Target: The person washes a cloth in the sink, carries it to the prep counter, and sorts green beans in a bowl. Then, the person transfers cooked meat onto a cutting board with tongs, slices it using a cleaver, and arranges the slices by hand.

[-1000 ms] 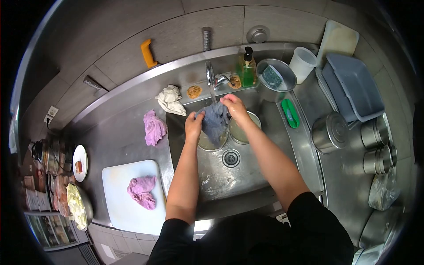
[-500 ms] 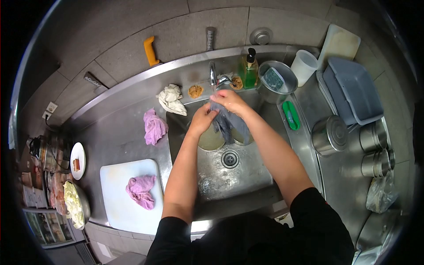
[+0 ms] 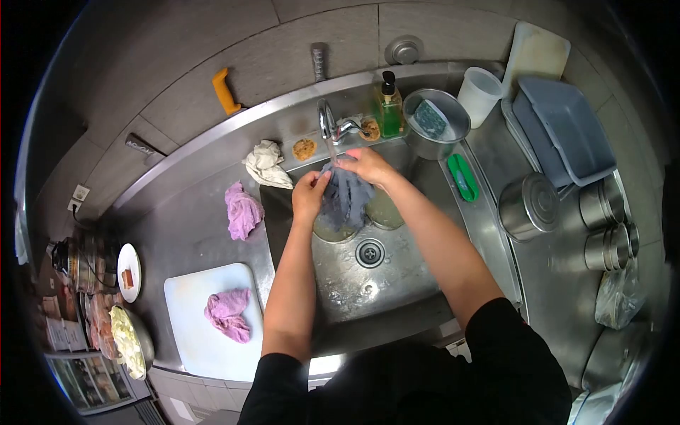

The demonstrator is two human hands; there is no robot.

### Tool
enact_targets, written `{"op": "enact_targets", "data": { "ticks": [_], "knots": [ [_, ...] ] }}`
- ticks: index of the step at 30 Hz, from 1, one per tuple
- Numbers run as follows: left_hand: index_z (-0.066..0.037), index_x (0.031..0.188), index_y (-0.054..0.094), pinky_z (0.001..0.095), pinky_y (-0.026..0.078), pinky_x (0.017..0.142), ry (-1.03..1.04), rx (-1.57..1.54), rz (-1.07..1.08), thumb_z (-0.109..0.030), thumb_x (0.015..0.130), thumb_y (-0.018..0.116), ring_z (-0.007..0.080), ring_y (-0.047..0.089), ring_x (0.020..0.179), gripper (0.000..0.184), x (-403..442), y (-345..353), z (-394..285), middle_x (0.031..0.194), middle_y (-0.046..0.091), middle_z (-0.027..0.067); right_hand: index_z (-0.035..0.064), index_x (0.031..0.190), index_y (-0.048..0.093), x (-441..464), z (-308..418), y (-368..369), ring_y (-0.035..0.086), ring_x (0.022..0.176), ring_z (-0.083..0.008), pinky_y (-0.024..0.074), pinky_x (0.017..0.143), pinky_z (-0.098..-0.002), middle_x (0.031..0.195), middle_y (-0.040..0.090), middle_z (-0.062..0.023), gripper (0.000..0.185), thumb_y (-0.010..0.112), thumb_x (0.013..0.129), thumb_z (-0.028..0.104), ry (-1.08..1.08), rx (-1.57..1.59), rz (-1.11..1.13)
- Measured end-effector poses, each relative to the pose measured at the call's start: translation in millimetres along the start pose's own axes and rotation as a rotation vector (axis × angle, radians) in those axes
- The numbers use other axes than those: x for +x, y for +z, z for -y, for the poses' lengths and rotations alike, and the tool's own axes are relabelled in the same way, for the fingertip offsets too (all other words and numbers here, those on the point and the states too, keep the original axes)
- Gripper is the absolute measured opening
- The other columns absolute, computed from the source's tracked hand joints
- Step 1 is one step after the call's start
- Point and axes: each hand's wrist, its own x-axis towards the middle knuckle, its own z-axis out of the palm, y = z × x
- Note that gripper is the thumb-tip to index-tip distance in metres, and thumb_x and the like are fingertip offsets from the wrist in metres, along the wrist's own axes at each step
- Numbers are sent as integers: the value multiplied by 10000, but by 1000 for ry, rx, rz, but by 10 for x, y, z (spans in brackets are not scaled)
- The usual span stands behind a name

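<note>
Between my two hands hangs a wet grey cloth (image 3: pixel 345 200), held by its upper edge under the running faucet (image 3: pixel 326 120). My left hand (image 3: pixel 309 195) pinches the cloth's left side, and my right hand (image 3: pixel 367 167) grips its top right. Water falls from the spout onto the cloth. Below it, two round dishes or lids (image 3: pixel 386 212) lie in the steel sink (image 3: pixel 418 273), partly covered by the cloth. The drain (image 3: pixel 370 253) shows in front of them.
On the left are a white cloth (image 3: pixel 268 166), a purple cloth (image 3: pixel 243 211) and a cutting board (image 3: pixel 185 322) bearing another purple cloth (image 3: pixel 228 315). A soap bottle (image 3: pixel 390 110), a pot with a sponge (image 3: pixel 453 106), a green scrubber (image 3: pixel 463 177) and a lidded pot (image 3: pixel 528 205) stand right.
The grey cloth has spread wider between my hands and hangs more openly under the water. My hands stay near the faucet; the whole view has shifted slightly.
</note>
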Motion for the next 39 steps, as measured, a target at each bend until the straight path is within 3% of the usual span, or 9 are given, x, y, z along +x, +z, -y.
{"op": "enact_targets", "data": {
  "ticks": [4, 8, 12, 15, 18, 20, 26, 32, 39],
  "knots": [
    [-20, 950, 642, 267, 449, 633, -55, 130, -327, -341, 961, 680, 89, 531, 661, 323, -56, 222, 286, 743, 616, -9, -86, 1245, 619, 12, -34, 162, 660, 997, -203, 502, 880, -333, 1114, 705, -170, 579, 731, 888, 355, -22, 135, -21],
    [-58, 1201, 562, 423, 553, 846, -810, -608, 12, -634, 979, 452, 244, 646, 995, 627, -196, 358, -97, 1163, 631, 124, -52, 1271, 608, -139, 128, 170, 668, 1055, -257, 510, 918, -367, 1159, 686, -222, 609, 697, 899, 421, -13, 233, 29],
    [-130, 1213, 605, 394, 533, 894, -518, -1212, 192, -604, 1003, 449, 227, 621, 1090, 542, 70, 575, 402, 1147, 652, 67, -21, 1303, 592, -212, -113, 649, 646, 1133, -311, 486, 985, -377, 1232, 664, -225, 632, 674, 908, 466, -124, 247, -146],
    [-124, 1178, 609, 396, 535, 867, -226, -1470, 306, -531, 1012, 499, 221, 636, 1005, 453, 685, 975, 2061, 1054, 656, 59, 5, 1062, 693, -534, 165, 773, 708, 848, -352, 530, 758, -436, 896, 712, -222, 541, 718, 853, 504, -197, 141, -189],
    [-101, 1113, 612, 390, 535, 814, -189, -1477, 142, -447, 1021, 535, 202, 637, 922, 366, 139, 861, 943, 968, 646, 45, 52, 896, 693, -492, 163, 835, 667, 719, -404, 508, 668, -471, 753, 679, -198, 468, 713, 843, 516, -229, -23, -464],
    [-79, 1108, 626, 421, 551, 796, -535, -1188, -140, -418, 1022, 535, 261, 663, 916, 361, -28, 778, 151, 1015, 666, 103, 102, 825, 666, -307, 83, 587, 656, 779, -437, 516, 712, -505, 816, 695, -185, 396, 651, 884, 493, -115, -309, -472],
    [-73, 1129, 605, 434, 528, 778, -646, -805, -25, -491, 1040, 458, 244, 643, 878, 453, -83, 573, 57, 933, 660, 88, 33, 949, 680, 17, -42, 420, 668, 868, -450, 508, 748, -515, 888, 710, -217, 418, 646, 900, 447, 31, -346, -510],
    [-60, 1097, 603, 445, 553, 719, -609, -1210, 153, -511, 1027, 447, 292, 670, 874, 482, 24, 591, 278, 936, 668, 134, 17, 1130, 667, -335, 114, 824, 644, 1016, -458, 508, 878, -482, 1047, 683, -279, 551, 603, 912, 518, 63, 31, -373],
    [54, 1049, 656, 411, 521, 729, -549, -662, -116, -319, 979, 547, 246, 648, 826, 395, -78, 763, 57, 959, 673, 135, 54, 887, 705, -368, -57, 622, 642, 893, -462, 493, 810, -509, 913, 697, -237, 478, 573, 933, 512, 112, -90, -456]
  ]
}}
